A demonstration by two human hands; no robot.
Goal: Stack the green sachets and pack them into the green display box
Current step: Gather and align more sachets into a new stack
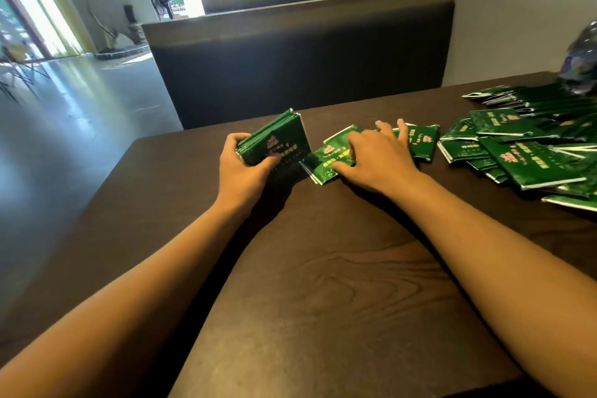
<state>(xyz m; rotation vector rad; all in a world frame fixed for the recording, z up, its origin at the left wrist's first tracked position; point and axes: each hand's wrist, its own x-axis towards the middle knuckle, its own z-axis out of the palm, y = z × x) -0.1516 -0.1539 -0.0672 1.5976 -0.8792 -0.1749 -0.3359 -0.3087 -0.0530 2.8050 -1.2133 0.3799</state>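
Sachets (513, 161): glossy green, silver-edged.

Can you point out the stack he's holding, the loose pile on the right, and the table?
held stack (280, 139): head view, printed front face.
loose pile (529, 158): head view, top sachet's face.
table (339, 284): head view, bare wood between the forearms.

— What is hidden near the middle of the surface (323, 268)?
— The loose sachets (423, 139) are partly covered by the right hand (374, 155), and their print is too blurred to be read. The lower edge of the stack (277, 139) is masked by the left hand (242, 168).
— And at the right?
— The heap of sachets (533, 152) is cut off by the edge, as is a blurred dark object (581, 64) that cannot be identified.
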